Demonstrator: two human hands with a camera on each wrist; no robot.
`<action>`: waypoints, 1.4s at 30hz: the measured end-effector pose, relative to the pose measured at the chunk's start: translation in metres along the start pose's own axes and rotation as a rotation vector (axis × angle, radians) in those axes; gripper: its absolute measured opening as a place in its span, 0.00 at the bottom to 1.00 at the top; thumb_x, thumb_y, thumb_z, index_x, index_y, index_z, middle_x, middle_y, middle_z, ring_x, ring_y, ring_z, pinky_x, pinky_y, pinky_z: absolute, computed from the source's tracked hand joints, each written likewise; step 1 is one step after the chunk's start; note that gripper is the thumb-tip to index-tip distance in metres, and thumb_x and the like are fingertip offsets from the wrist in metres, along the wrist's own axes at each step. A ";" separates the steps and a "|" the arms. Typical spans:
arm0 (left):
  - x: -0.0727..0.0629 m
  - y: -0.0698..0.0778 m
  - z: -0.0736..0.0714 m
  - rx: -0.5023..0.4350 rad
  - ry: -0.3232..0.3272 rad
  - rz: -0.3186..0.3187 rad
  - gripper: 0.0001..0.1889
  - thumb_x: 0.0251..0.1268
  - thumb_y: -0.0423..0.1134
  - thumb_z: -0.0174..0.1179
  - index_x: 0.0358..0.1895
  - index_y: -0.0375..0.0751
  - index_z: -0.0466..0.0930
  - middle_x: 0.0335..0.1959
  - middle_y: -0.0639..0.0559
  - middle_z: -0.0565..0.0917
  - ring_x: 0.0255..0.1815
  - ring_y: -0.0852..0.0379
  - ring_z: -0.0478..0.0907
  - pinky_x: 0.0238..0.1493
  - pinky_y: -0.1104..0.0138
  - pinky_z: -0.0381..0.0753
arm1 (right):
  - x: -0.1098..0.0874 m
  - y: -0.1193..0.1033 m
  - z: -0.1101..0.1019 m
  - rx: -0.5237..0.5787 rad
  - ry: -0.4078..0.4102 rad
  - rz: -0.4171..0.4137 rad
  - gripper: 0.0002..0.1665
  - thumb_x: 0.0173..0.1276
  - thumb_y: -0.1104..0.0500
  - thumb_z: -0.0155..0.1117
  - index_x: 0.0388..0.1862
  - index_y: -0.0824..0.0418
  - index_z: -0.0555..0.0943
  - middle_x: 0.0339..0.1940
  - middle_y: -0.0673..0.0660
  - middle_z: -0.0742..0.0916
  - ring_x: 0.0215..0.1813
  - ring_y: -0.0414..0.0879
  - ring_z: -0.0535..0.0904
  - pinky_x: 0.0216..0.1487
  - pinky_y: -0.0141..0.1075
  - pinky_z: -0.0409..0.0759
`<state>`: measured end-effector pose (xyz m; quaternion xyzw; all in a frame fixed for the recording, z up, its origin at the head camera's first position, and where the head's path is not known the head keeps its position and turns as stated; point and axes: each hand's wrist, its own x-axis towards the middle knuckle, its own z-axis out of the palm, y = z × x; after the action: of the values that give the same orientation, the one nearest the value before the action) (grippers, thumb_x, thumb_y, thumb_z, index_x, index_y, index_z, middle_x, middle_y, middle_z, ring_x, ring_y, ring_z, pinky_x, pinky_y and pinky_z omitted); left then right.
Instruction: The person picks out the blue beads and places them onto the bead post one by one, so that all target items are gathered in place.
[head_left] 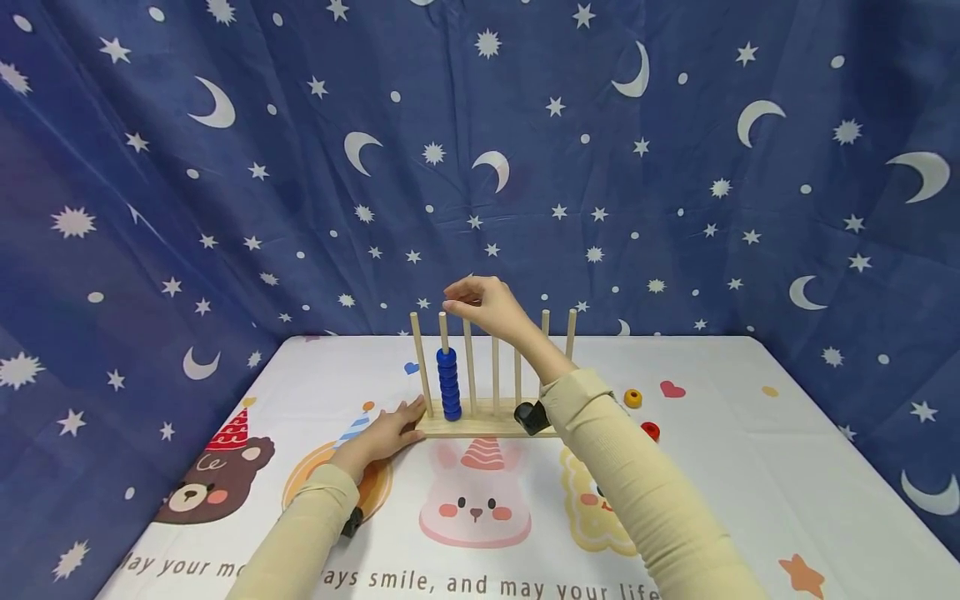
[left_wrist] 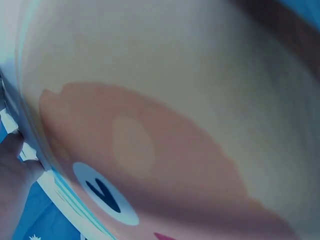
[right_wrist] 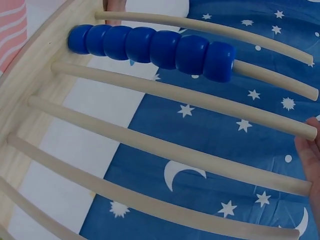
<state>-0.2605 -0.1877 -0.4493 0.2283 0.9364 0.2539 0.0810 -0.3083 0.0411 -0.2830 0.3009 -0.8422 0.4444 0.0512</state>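
Note:
A wooden peg rack with several upright pegs stands on the table in the head view. Blue beads are stacked on its second peg from the left; the right wrist view shows the same blue beads close up, with bare peg above them. My left hand grips the left end of the base, thumb towards the front. Above the rack, my right hand is beside the tops of the second and third pegs, fingers loosely bent. No bead shows between them. In the right wrist view, fingertips appear near a peg's tip.
A yellow bead and a red bead lie right of the rack, partly near my right sleeve. A white printed cloth covers the table. A blue star-patterned curtain hangs behind and at both sides.

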 end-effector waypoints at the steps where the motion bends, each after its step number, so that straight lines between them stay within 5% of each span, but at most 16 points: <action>1: 0.001 0.000 0.000 -0.001 -0.002 0.001 0.29 0.69 0.38 0.53 0.68 0.27 0.58 0.72 0.32 0.55 0.70 0.24 0.50 0.65 0.30 0.42 | 0.000 0.001 0.000 0.003 0.002 -0.001 0.17 0.68 0.57 0.60 0.52 0.65 0.80 0.49 0.61 0.86 0.50 0.50 0.82 0.54 0.39 0.81; 16: 0.006 -0.006 -0.003 0.025 -0.020 0.000 0.31 0.68 0.40 0.54 0.69 0.28 0.58 0.72 0.33 0.56 0.70 0.26 0.52 0.66 0.31 0.45 | -0.007 0.003 -0.003 0.143 0.048 -0.090 0.16 0.69 0.61 0.58 0.52 0.67 0.79 0.53 0.63 0.84 0.55 0.52 0.81 0.56 0.38 0.81; 27: 0.002 -0.003 -0.006 0.026 -0.051 -0.031 0.32 0.69 0.42 0.53 0.71 0.31 0.56 0.73 0.36 0.54 0.71 0.28 0.51 0.68 0.34 0.45 | -0.015 -0.013 -0.009 0.059 -0.006 -0.130 0.16 0.68 0.60 0.59 0.52 0.66 0.79 0.51 0.62 0.84 0.54 0.50 0.80 0.57 0.38 0.80; 42: 0.004 -0.004 -0.002 0.012 -0.039 0.001 0.31 0.69 0.40 0.53 0.70 0.29 0.56 0.72 0.33 0.54 0.70 0.26 0.50 0.66 0.30 0.42 | -0.040 -0.005 -0.029 0.077 0.059 -0.184 0.16 0.66 0.64 0.61 0.52 0.68 0.78 0.53 0.64 0.84 0.55 0.54 0.81 0.59 0.41 0.78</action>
<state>-0.2657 -0.1898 -0.4492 0.2339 0.9361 0.2438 0.0977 -0.2786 0.0798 -0.2764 0.3657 -0.7914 0.4785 0.1049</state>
